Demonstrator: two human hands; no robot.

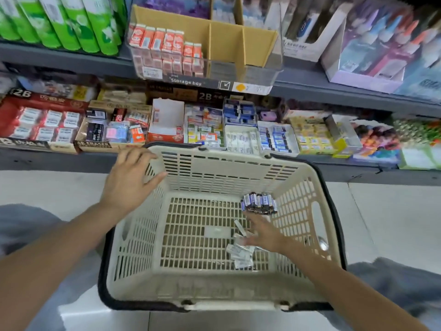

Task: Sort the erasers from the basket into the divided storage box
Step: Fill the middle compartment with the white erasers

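Everything here can be placed from the basket [238,161], which stands on the floor in front of the shelves. The right hand [265,231] is down inside it, low over the floor of the basket on the right side. The fingers are spread and a little blurred; I cannot tell whether they already pinch something, and they look more open than closed. The white erasers [239,253] lie loose just beside and under these fingers, toward the person and a little to the left of the palm. They point in mixed directions, so there is no single long axis to line up with.

A second group, the dark erasers [260,203], stands packed together against the right wall of the basket, just beyond the fingertips, on the shelf side of the hand. This row runs left to right.

The left hand [132,177] rests on the far left corner of the rim, fingers relaxed, holding nothing. It is well apart from both groups, so the right hand is clearly the nearer one for the next pick.

The box [260,41] sits on the shelf above and behind the basket. Its left compartment holds red erasers [167,44]; the compartments to the right of this look empty. In my judgement, some of the sorting is done.
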